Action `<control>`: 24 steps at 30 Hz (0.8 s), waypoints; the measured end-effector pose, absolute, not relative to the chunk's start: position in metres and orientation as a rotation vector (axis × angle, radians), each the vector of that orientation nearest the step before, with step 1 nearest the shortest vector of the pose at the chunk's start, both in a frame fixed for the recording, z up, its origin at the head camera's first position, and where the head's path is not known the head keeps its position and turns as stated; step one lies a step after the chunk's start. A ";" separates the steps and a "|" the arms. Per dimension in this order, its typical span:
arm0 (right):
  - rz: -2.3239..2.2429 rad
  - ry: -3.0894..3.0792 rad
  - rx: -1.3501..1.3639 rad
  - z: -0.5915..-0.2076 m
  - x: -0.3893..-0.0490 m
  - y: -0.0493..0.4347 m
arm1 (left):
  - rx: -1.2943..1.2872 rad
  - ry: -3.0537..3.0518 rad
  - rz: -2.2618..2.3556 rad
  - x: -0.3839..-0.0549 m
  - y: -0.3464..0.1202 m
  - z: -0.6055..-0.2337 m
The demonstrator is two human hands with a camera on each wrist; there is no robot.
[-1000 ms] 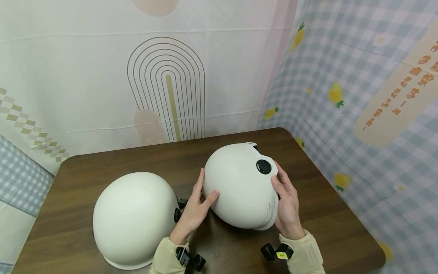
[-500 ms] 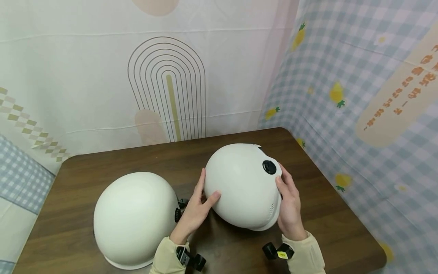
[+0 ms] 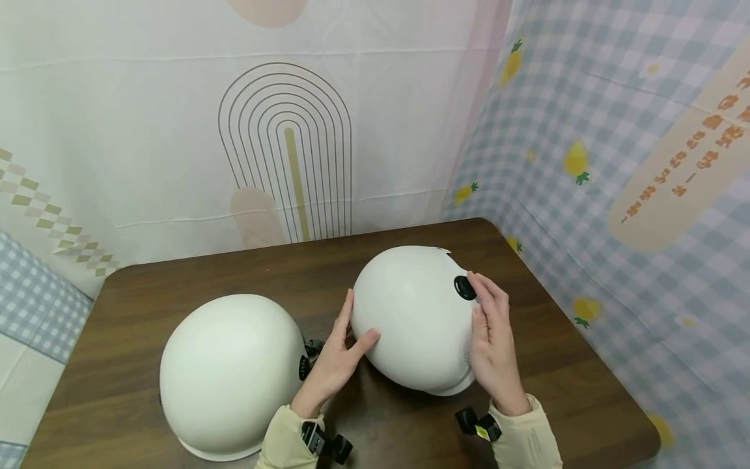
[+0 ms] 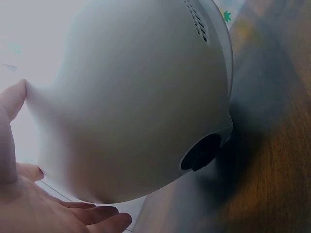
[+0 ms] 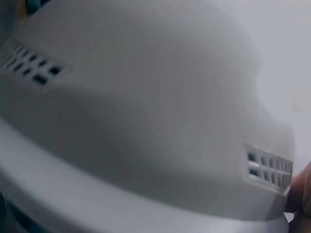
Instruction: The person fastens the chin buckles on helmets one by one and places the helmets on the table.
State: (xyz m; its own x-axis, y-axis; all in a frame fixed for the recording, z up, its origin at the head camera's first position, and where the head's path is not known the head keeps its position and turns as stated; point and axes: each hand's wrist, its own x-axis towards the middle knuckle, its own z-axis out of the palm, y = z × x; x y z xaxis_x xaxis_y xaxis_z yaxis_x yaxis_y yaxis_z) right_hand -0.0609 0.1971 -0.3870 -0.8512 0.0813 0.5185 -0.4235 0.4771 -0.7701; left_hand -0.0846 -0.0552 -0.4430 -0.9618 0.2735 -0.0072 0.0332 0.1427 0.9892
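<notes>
A white helmet (image 3: 413, 319) is tilted over the right half of the table, its smooth crown toward the left. My left hand (image 3: 333, 366) holds that crown, thumb on the near surface and fingers reaching round the far side and beneath. Along the opposite side lies my right hand (image 3: 495, 345), its fingers fairly straight against the shell beside a black round disc (image 3: 465, 288). In the right wrist view, slotted vents (image 5: 36, 68) show above the flared rim. The helmet's inside is hidden.
A second white helmet (image 3: 231, 374) sits dome up on the left, a black knob (image 3: 304, 368) on its side close to my left wrist. The brown wooden table (image 3: 586, 410) meets patterned cloth (image 3: 404, 143) at the back and right.
The helmet has turned slightly, its black disc shifting right and foreshortening. My right hand has moved from gripping the edge to lying along the outer side. My left hand has barely moved.
</notes>
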 end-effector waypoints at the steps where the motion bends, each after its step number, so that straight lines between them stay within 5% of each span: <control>1: 1.339 -2.246 0.292 -0.387 -0.061 0.197 | 0.305 2.227 1.921 -0.085 -0.055 -0.443; 24: 1.394 -2.330 0.137 -0.398 -0.063 0.206 | 0.288 2.242 1.947 -0.086 -0.058 -0.445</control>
